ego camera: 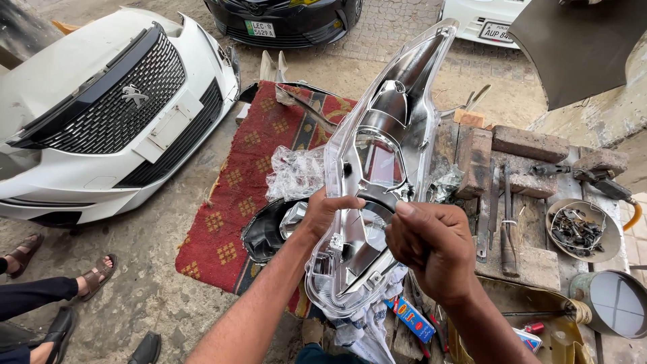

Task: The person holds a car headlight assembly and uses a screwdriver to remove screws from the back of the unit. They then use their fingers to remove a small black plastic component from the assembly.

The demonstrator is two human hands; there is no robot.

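Observation:
I hold a car headlight unit [377, 141] upright in front of me, a long clear lens with chrome reflector inside. My left hand [323, 212] grips its left edge near the lower part. My right hand [431, 246] clasps its right side, thumb pressed on a dark ring around the lamp opening. Below the left hand a black headlight housing [263, 232] lies on a red patterned rug [232, 195], next to crumpled clear plastic [296, 172].
A detached white car bumper [87, 114] with black grille lies on the ground at left. A wooden bench [522, 202] at right carries bricks, hand tools, a bowl of screws [579, 229] and a round mirror [617, 303]. Another person's sandalled feet [60, 269] are at lower left. Parked cars stand behind.

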